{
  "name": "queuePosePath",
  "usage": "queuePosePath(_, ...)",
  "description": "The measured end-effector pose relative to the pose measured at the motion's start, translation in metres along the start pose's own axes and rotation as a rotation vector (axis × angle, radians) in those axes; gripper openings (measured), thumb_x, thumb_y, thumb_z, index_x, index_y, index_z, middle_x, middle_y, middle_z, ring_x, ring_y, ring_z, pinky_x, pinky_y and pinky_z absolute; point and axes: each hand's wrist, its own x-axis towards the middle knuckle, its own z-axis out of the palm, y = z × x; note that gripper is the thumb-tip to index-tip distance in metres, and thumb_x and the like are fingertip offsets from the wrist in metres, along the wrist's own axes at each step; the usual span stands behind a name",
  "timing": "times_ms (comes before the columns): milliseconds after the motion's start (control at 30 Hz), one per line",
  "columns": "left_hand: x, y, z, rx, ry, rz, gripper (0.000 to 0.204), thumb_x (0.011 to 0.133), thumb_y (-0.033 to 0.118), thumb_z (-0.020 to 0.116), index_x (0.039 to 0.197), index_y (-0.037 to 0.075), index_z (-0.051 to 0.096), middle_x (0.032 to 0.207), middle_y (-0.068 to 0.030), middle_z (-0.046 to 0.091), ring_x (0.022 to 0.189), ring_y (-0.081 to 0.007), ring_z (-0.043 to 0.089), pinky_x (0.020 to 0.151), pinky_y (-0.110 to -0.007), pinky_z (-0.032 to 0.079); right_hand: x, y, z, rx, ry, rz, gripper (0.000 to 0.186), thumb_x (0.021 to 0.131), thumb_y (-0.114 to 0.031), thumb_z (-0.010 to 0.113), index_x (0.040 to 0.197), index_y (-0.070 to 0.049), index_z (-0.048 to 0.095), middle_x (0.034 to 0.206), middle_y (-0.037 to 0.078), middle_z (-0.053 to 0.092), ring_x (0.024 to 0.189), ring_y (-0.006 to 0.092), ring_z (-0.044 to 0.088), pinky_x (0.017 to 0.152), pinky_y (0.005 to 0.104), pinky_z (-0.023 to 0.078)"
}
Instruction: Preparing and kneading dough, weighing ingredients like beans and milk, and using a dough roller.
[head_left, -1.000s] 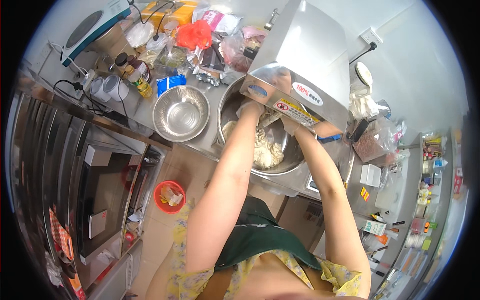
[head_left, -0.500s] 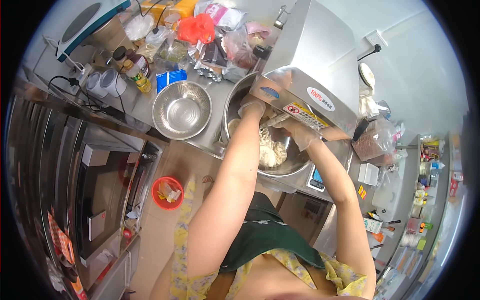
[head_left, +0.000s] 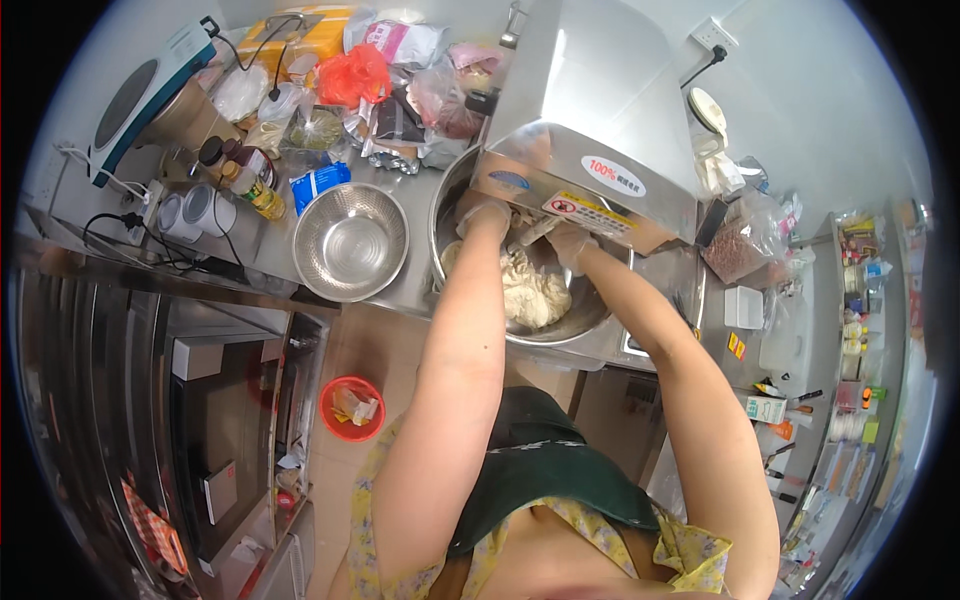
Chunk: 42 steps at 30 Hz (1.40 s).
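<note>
Both my hands, in clear plastic gloves, reach into a large steel mixing bowl under the head of a steel mixer. My left hand is at the bowl's left inner side, its fingers hidden below the machine's edge. My right hand is just right of a pale, dough-smeared bar; whether it grips the bar or some dough I cannot tell. A lumpy mass of pale dough lies in the near part of the bowl, between my forearms.
A perforated steel basin stands left of the mixer. Behind it are a blue packet, an oil bottle and several bags. On the floor is a red bin. A small white tray and crowded shelves are at right.
The whole view has shifted a little. My right hand has moved slightly left, farther in beside the bar, and my left hand has come slightly nearer to me. Both stay in the bowl.
</note>
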Motion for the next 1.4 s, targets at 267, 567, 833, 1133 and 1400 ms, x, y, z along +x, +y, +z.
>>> queuePosePath(267, 0.021, -0.013, 0.001, 0.084, 0.085, -0.033, 0.040, 0.085, 0.022, 0.057, 0.124, 0.015, 0.060, 0.129, -0.0077, 0.058, 0.117, -0.0270, 0.057, 0.089, -0.039, 0.049, -0.053, 0.011, -0.045, 0.274, -0.271, 0.036, 0.052, 0.076, -0.035, 0.069, 0.114, 0.000, 0.059, 0.104, 0.016, 0.066, 0.102, 0.0280, 0.061, 0.089, 0.0335, 0.046)
queuePosePath(567, 0.005, -0.001, -0.005, 0.192, -0.017, 0.024, 0.041, 0.084, 0.020, 0.054, 0.124, 0.014, 0.060, 0.130, -0.0086, 0.057, 0.118, -0.0276, 0.056, 0.091, -0.040, 0.047, -0.023, -0.011, -0.015, 0.038, 0.249, -0.216, 0.051, 0.081, -0.034, 0.064, 0.126, -0.012, 0.053, 0.120, 0.020, 0.058, 0.113, 0.0367, 0.053, 0.094, 0.0417, 0.042)
queuePosePath(833, -0.005, -0.001, -0.015, 0.282, -0.111, 0.052, 0.042, 0.083, 0.019, 0.052, 0.124, 0.012, 0.060, 0.131, -0.0095, 0.056, 0.118, -0.0281, 0.055, 0.093, -0.040, 0.046, 0.022, -0.036, 0.026, 0.931, 0.786, 0.157, 0.045, 0.085, -0.039, 0.058, 0.115, -0.007, 0.061, 0.116, 0.016, 0.062, 0.109, 0.0308, 0.058, 0.087, 0.0404, 0.046)
queuePosePath(1133, -0.023, 0.006, -0.023, 0.397, -0.225, 0.055, 0.044, 0.083, 0.017, 0.049, 0.124, 0.011, 0.060, 0.132, -0.0104, 0.055, 0.119, -0.0287, 0.055, 0.095, -0.040, 0.045, 0.023, 0.016, 0.026, -0.012, 0.037, -0.203, 0.046, 0.090, -0.039, 0.051, 0.102, 0.004, 0.061, 0.102, 0.020, 0.065, 0.092, 0.0347, 0.062, 0.081, 0.0452, 0.047)
queuePosePath(1400, -0.028, -0.007, -0.019, 0.547, -0.557, 0.136, 0.078, 0.066, 0.062, 0.068, 0.119, 0.005, 0.062, 0.126, -0.0151, 0.059, 0.116, -0.0265, 0.057, 0.094, -0.034, 0.046, -0.050, 0.005, -0.042, 0.924, -0.551, -0.226, 0.080, 0.070, -0.062, 0.071, 0.124, -0.006, 0.053, 0.111, 0.018, 0.063, 0.118, 0.0261, 0.051, 0.099, 0.0355, 0.039)
